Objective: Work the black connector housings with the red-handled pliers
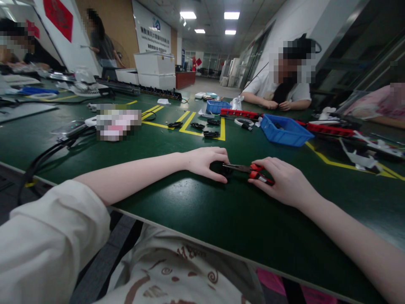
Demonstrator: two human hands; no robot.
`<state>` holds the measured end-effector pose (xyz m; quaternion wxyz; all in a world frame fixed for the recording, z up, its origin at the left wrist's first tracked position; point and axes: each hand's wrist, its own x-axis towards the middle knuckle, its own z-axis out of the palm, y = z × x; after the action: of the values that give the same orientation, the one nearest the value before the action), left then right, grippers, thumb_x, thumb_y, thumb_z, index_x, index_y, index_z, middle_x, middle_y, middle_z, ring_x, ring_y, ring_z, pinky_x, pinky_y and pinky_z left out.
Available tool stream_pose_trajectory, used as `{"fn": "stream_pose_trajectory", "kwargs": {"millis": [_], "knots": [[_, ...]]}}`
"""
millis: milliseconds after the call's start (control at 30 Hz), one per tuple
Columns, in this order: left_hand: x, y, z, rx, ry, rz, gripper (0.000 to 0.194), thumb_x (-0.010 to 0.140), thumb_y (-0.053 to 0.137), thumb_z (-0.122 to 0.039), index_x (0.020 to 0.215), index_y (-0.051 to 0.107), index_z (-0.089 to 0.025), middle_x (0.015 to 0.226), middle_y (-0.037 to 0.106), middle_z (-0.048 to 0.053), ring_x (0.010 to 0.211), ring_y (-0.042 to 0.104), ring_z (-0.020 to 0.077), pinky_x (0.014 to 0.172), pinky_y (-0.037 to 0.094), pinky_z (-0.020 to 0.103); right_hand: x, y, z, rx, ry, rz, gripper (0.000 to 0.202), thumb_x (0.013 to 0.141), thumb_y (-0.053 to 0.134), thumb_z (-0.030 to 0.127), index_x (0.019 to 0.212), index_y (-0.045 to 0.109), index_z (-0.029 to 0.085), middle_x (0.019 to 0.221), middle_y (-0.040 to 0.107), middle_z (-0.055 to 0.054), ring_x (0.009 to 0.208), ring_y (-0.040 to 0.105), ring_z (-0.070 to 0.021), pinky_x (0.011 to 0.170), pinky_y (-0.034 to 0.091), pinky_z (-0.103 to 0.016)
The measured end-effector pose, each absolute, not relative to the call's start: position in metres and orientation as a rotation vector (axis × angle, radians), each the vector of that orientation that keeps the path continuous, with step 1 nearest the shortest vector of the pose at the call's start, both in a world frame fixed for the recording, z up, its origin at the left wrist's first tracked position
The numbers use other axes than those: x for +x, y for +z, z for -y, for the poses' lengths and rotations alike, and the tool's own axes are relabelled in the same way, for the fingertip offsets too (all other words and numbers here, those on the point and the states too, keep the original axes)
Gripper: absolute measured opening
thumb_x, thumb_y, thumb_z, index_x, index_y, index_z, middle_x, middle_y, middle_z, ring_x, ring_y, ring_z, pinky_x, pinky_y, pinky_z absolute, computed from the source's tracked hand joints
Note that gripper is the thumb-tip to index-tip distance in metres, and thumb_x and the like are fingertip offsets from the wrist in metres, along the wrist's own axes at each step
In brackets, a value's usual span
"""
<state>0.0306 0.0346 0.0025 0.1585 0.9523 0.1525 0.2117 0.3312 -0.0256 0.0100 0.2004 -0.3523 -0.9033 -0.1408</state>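
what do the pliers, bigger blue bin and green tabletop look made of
Pliers: greyish, slightly shiny jaws suggest steel; the red-and-black handles look like plastic or rubber. Bigger blue bin: likely moulded plastic, evenly coloured with a formed rim. Green tabletop: smooth, softly glossy; laminate or rubber mat, unclear.

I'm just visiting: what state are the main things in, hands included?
Pliers: held by the right hand, tips at a small black part.
Right hand: closed around the pliers.
Left hand: curved around the part, grip unclear.
Four black pieces: lying free of both hands.
Nearer blue bin: open-topped.
Ceiling lights: lit.
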Motion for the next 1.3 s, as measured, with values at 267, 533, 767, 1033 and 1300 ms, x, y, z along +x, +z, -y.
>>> {"fn": "stream_pose_trajectory", "kwargs": {"millis": [267,533,767,1033,1300], "knots": [[0.0309,0.0036,-0.0345,2.741,0.593,-0.416,0.052,0.081,0.08,-0.058,0.114,0.071,-0.019,0.117,0.064,0.011,0.11,0.064,0.0277,0.097,0.05,0.039,0.3313,0.0119,0.0266,-0.95,-0.398,2.552,0.038,0.094,0.061,0.048,0.12,0.064,0.021,0.102,0.072,-0.012,0.086,0.069,-0.0273,0.072,0.054,-0.04],[0.0323,0.0043,-0.0319,2.763,0.603,-0.462,0.05,0.083,0.076,-0.061,0.108,0.074,-0.018,0.114,0.064,0.01,0.104,0.065,0.0256,0.091,0.051,0.036,0.3317,0.0106,0.024,-0.95,-0.514,2.563,0.036,0.096,0.058,0.052,0.109,0.063,0.019,0.096,0.069,-0.012,0.08,0.065,-0.0251,0.068,0.052,-0.038],[0.0314,0.0025,-0.0314,2.766,0.641,-0.469,0.048,0.09,0.068,-0.063,0.097,0.075,-0.017,0.106,0.066,0.01,0.1,0.065,0.024,0.088,0.05,0.034,0.3291,0.0167,0.0281,-0.92,-0.776,2.539,0.034,0.096,0.058,0.047,0.11,0.065,0.018,0.097,0.07,-0.015,0.082,0.062,-0.0283,0.069,0.049,-0.04],[0.0325,0.0035,-0.0311,2.853,0.648,-0.432,0.05,0.084,0.075,-0.063,0.102,0.074,-0.016,0.107,0.066,0.011,0.1,0.065,0.0255,0.086,0.051,0.034,0.3327,0.0107,0.0237,-0.885,-0.743,2.523,0.036,0.096,0.059,0.05,0.112,0.064,0.017,0.098,0.07,-0.014,0.083,0.064,-0.0269,0.071,0.049,-0.039],[0.0337,0.0044,-0.029,2.9,0.624,-0.441,0.05,0.084,0.076,-0.061,0.107,0.073,-0.018,0.111,0.067,0.01,0.103,0.067,0.0247,0.087,0.052,0.033,0.3314,0.0105,0.0228,-0.854,-0.71,2.518,0.037,0.096,0.061,0.049,0.113,0.063,0.017,0.102,0.073,-0.014,0.087,0.067,-0.0279,0.073,0.049,-0.039]]}}
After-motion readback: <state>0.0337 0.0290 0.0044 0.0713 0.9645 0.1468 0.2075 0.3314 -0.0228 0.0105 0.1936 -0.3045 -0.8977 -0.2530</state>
